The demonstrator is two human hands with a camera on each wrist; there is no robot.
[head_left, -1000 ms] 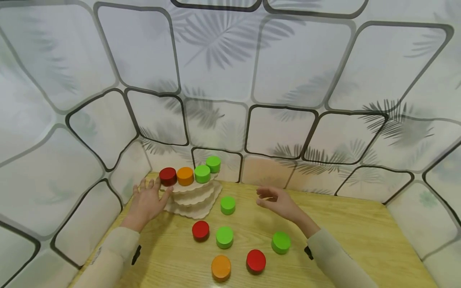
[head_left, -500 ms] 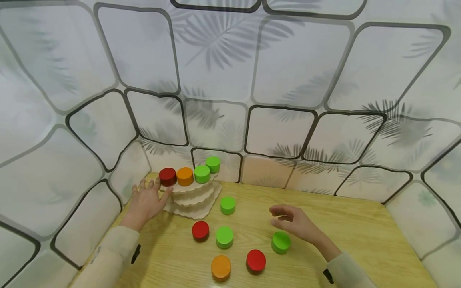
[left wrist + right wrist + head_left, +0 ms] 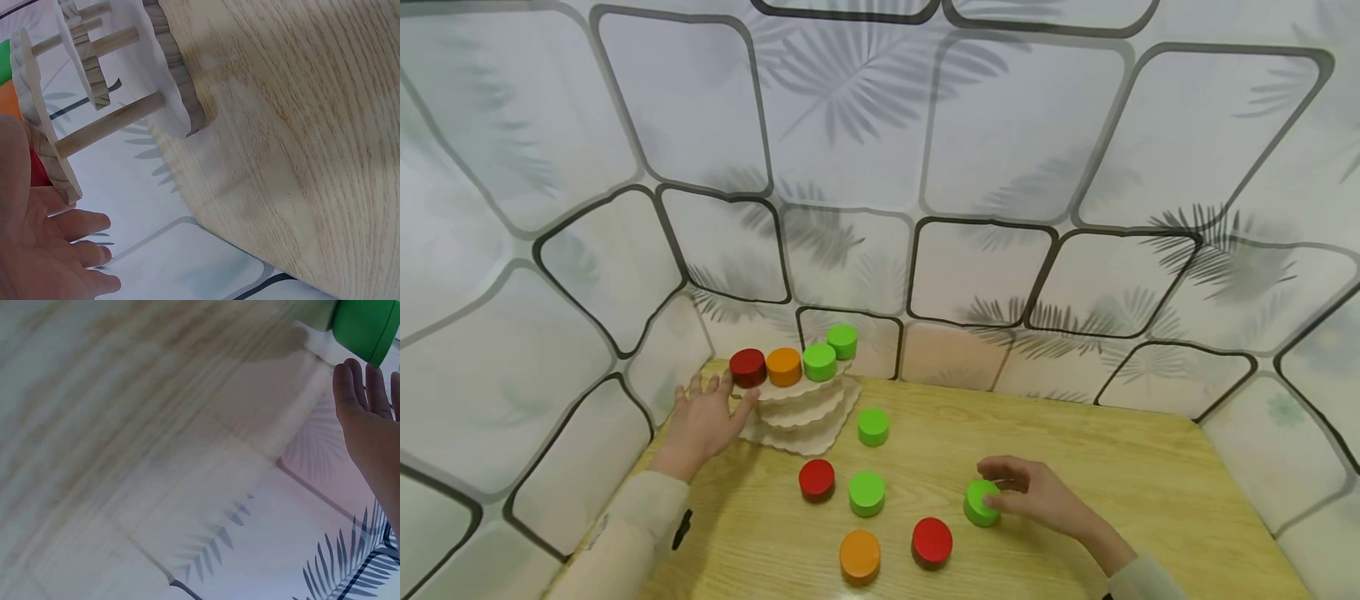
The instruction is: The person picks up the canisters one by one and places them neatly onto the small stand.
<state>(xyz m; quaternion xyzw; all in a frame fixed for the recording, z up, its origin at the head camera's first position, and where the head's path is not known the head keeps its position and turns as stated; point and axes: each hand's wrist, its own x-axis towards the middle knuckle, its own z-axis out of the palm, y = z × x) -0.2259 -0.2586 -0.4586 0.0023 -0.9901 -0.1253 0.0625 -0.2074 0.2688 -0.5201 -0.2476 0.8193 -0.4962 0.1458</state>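
A wooden three-tier stand with scalloped edges stands at the back left. On its top tier are a dark red round block, an orange round block and two green ones. My left hand, fingers spread, touches the left end of that tier beside the dark red block. In the left wrist view, the stand's dowels show below the tier. My right hand is at a green round block on the table, thumb overlapping its right side. The right wrist view shows its fingers nearly straight, close to the green block.
Loose on the wooden table lie two more green blocks, a red block, another red block and an orange block. Patterned fabric walls enclose the table at the back and sides.
My right hand has moved right and toward me, down to the green block at the right. The left hand stays at the stand, and the blocks have not moved.
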